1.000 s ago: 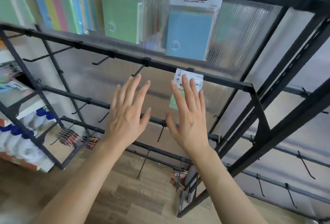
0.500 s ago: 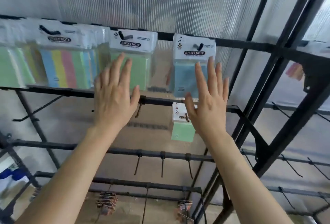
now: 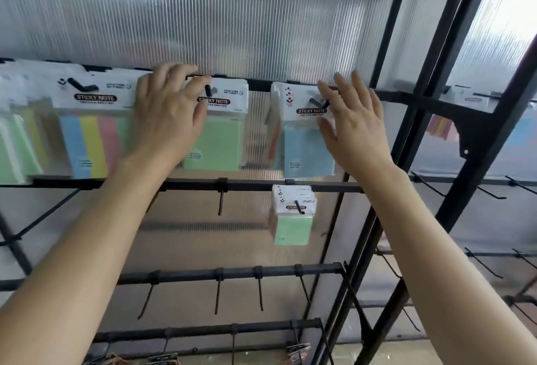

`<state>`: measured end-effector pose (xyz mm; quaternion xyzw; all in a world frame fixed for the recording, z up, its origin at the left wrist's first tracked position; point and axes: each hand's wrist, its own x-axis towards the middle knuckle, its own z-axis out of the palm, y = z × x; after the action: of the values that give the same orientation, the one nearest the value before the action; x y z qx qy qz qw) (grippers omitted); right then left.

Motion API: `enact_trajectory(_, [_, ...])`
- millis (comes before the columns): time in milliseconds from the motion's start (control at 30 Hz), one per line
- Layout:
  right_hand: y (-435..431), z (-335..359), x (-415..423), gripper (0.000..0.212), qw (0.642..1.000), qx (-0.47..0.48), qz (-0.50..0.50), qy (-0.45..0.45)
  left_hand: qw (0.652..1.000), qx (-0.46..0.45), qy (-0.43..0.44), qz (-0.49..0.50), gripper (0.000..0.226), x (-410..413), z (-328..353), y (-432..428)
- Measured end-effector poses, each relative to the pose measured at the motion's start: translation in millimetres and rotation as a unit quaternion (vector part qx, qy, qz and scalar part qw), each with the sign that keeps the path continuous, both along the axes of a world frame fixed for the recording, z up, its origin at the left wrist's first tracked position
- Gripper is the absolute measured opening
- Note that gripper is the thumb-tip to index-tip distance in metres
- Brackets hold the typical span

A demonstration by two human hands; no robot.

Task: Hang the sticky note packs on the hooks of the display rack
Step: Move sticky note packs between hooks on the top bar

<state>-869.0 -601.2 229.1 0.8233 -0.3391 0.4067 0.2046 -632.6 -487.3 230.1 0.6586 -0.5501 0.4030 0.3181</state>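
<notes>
Sticky note packs hang from hooks on the top rail of the black display rack (image 3: 255, 185). My left hand (image 3: 168, 111) is at the header of the green sticky note pack (image 3: 220, 143); its fingers curl over the card's top edge and the thumb lies on its front beside the hook (image 3: 208, 91). My right hand (image 3: 356, 120) is held flat with straight fingers at the right edge of the blue sticky note pack (image 3: 302, 146), partly covering its header. A small green pack (image 3: 292, 226) hangs alone one rail lower.
A multicolour pack (image 3: 87, 141) and more packs fill the top rail to the left. Several bare hooks (image 3: 220, 203) stick out from the lower rails. Black frame posts (image 3: 412, 120) slant at the right, with more packs (image 3: 441, 126) behind them. Binder clips (image 3: 297, 350) hang near the bottom.
Both hands rose from the lower rail to the top row. The left fingers curled over the green pack's header. The right hand stayed flat and reached the blue pack. The view tilted upward.
</notes>
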Motion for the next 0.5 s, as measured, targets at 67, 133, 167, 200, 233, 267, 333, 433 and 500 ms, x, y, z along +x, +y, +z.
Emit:
enact_trajectory(67, [-0.1, 0.7, 0.8, 0.042, 1.0, -0.023, 0.006, -0.009, 1.0, -0.004, -0.01, -0.008, 0.03, 2.1, 0.3, -0.2])
enact_trajectory(133, [-0.2, 1.6, 1.8, 0.037, 0.999, -0.044, 0.006, -0.023, 1.0, -0.008, -0.023, -0.012, 0.026, 3.7, 2.3, -0.5])
enact_trajectory(167, [-0.1, 2.7, 2.6, 0.033, 0.998, -0.055, 0.005, -0.03, 0.999, -0.007, -0.03, -0.011, 0.023, 4.3, 4.0, -0.9])
enact_trajectory(200, [0.1, 4.4, 3.6, 0.03, 0.997, -0.067, 0.002, -0.037, 0.999, -0.004, -0.035, -0.01, 0.021, 4.9, 6.1, -1.3])
enact_trajectory(233, [0.5, 6.7, 4.7, 0.026, 0.996, -0.08, 0.0, -0.046, 0.999, 0.001, -0.04, -0.013, 0.018, 5.3, 8.8, -1.7])
enact_trajectory(267, [0.7, 9.3, 5.7, 0.021, 0.994, -0.094, -0.003, -0.051, 0.999, 0.007, -0.043, -0.017, 0.016, 5.5, 11.6, -2.1])
enact_trajectory(333, [0.2, 15.2, 7.2, 0.014, 0.993, -0.107, -0.007, -0.045, 0.998, 0.025, -0.044, -0.03, 0.015, 5.7, 17.5, -2.4])
enact_trajectory(433, [-2.4, 21.8, 7.6, 0.009, 0.996, -0.093, -0.007, -0.014, 0.997, 0.054, -0.037, -0.045, 0.018, 6.6, 24.3, -3.1])
enact_trajectory(500, [-2.6, 24.1, 7.0, 0.008, 0.996, -0.086, 0.001, -0.006, 0.996, 0.061, -0.032, -0.048, 0.018, 7.0, 26.2, -2.9])
